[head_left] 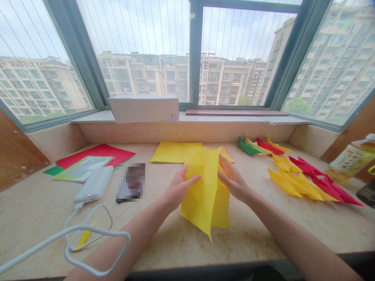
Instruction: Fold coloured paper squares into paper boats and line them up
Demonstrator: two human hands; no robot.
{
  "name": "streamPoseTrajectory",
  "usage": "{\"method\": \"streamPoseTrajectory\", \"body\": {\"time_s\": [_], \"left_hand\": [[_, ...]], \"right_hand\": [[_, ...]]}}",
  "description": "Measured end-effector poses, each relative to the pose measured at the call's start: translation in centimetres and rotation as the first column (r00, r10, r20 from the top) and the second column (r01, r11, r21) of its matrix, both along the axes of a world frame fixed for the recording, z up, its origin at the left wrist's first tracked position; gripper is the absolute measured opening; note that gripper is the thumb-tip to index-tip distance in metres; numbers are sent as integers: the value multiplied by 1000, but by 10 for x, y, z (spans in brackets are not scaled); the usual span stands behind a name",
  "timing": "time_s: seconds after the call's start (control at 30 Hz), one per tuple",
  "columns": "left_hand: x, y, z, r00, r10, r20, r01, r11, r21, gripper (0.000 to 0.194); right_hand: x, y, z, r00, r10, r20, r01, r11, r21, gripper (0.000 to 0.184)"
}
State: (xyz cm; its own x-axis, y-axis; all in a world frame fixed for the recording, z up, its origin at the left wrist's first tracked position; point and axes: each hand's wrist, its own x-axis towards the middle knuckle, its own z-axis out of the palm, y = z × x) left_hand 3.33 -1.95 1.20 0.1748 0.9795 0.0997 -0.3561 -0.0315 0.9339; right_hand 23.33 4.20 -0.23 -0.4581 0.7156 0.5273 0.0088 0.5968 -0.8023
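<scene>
White charging cable loops across the lower left of the frame, running up to a white power bank. Both bare hands are at the center, holding a creased yellow sheet upright over the stone countertop. The left hand is partly closed, pinching the near side edge, with its thumb on the front face and its fingers mostly hidden behind. The right hand is curled loosely around the opposite side, its thumb and fingers gripping paper; the exact pinch is partly covered.

This piece seems at an early stage: it has lengthwise folds and hanging flaps, but no pointed shape so far. By contrast, a good number of folded, boat-like pieces look complete: a green paper boat with others beside it at center right, then yellow paper boats and crimson paper boats nested close together. Flat and unshaped are the yellow sheets just behind the hands and the red paper at middle left, near a phone with a blurred-out screen. A bottle stands at far right.
</scene>
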Motion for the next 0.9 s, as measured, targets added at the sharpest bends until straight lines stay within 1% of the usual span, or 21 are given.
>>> {"method": "streamPoseTrajectory", "body": {"time_s": [0.07,0.1,0.17,0.27,0.4,0.47,0.53,0.6,0.67,0.73,0.8,0.9], "left_hand": [[-1,3,0,987,156,48,-158,986,44,51],[-1,4,-1,976,210,63,-214,975,61,52],[0,6,-4,965,252,67,-258,962,91,55],[3,5,-8,976,213,32,-216,968,130,55],[6,2,-11,992,126,26,-129,978,165,51],[7,0,-11,996,91,22,-93,979,183,51],[8,-1,-11,997,75,7,-75,979,190,54],[8,-2,-11,996,83,-11,-80,979,187,60],[8,-2,-11,994,112,-21,-106,977,185,61],[7,0,-11,987,157,-20,-151,971,184,58],[6,2,-11,978,207,-15,-201,962,182,55],[6,2,-9,971,239,-13,-233,954,189,57]], "right_hand": [[0,-1,0,999,-19,44,18,999,28,63],[-1,-2,0,997,-31,66,29,999,29,61],[-3,-4,-1,993,-62,99,60,998,23,57],[-6,-9,-4,987,-108,118,104,994,39,59],[-11,-15,-6,973,-186,137,159,969,186,63],[-13,-19,-5,972,-192,134,160,963,217,66],[-15,-22,-2,980,-175,94,158,973,169,65],[-15,-22,3,986,-166,28,164,984,74,59],[-13,-19,8,984,-175,-45,173,984,-35,55],[-9,-15,14,977,-190,-96,176,975,-139,55],[-5,-13,18,983,-156,-100,134,971,-200,53],[-5,-14,19,998,-28,-64,13,975,-223,51]]}}
